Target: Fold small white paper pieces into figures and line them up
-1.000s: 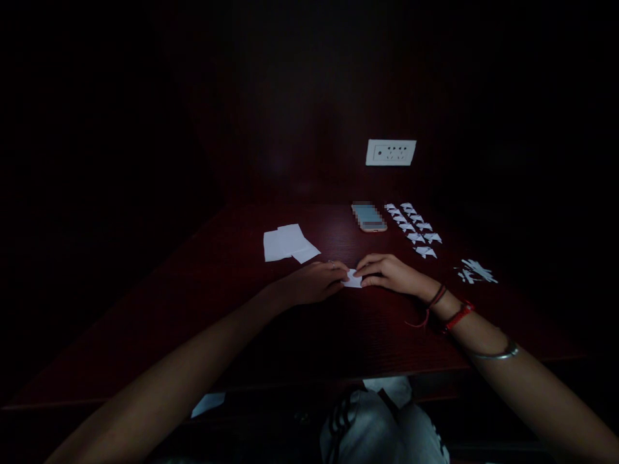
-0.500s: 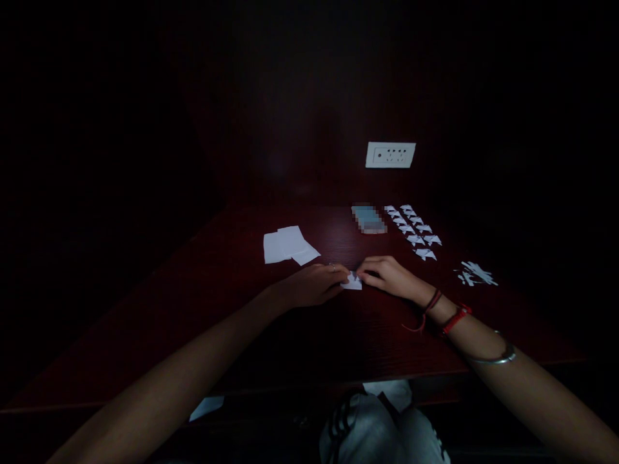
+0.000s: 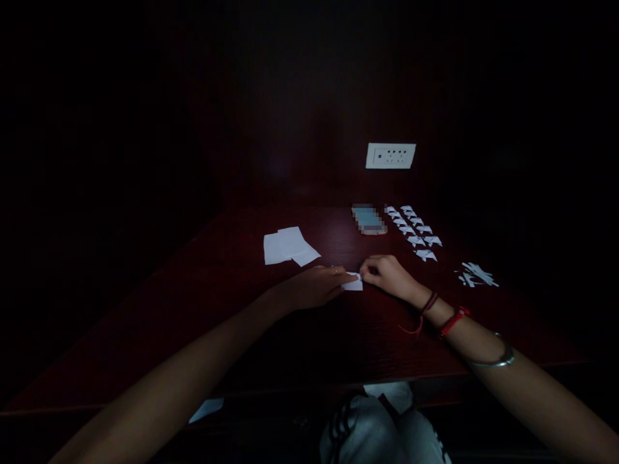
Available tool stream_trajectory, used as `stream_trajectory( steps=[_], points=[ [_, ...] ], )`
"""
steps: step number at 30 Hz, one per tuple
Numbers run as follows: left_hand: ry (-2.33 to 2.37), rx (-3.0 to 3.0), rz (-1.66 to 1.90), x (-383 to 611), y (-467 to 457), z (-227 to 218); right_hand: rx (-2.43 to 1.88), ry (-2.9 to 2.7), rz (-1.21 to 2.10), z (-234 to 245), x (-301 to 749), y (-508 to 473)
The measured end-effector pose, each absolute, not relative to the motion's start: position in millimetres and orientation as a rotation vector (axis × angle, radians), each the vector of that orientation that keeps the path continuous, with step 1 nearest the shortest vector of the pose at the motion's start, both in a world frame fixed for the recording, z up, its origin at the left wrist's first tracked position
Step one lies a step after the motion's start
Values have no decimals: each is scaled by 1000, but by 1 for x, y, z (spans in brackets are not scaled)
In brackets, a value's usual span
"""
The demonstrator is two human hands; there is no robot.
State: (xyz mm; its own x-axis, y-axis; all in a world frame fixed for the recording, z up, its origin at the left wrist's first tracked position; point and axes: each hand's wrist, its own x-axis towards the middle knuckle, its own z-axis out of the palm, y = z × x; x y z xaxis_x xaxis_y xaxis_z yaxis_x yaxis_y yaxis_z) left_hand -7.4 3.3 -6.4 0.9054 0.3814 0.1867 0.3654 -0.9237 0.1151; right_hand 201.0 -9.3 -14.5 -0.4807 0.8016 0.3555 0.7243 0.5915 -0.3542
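Observation:
A small folded piece of white paper (image 3: 353,283) lies on the dark red table in front of me. From its left side my left hand (image 3: 316,285) presses it down, index finger stretched along its upper part and the fingers close together; a ring shows on this hand. My right hand (image 3: 384,274) is closed, its curled fingertips pinching at the paper's upper right corner. The exact grip there is partly hidden. Cords and a silver bangle circle the right wrist and forearm.
Loose white paper sheets (image 3: 285,246) overlap left of centre. A blurred phone (image 3: 369,220) lies farther back, beside two rows of small folded paper pieces (image 3: 425,255). Thin paper strips (image 3: 478,274) are heaped at the right. A socket panel (image 3: 391,156) is on the wall.
My left index finger has slid right across the paper. My right hand's fingers have curled in more tightly and shifted slightly right. The other things stay in place.

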Motion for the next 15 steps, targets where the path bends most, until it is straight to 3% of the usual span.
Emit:
stream_trajectory(
  steps=[15],
  points=[
    [579, 3037, 310, -7, 4, -12, -1233, -2263, 289, -14, 199, -9]
  ],
)
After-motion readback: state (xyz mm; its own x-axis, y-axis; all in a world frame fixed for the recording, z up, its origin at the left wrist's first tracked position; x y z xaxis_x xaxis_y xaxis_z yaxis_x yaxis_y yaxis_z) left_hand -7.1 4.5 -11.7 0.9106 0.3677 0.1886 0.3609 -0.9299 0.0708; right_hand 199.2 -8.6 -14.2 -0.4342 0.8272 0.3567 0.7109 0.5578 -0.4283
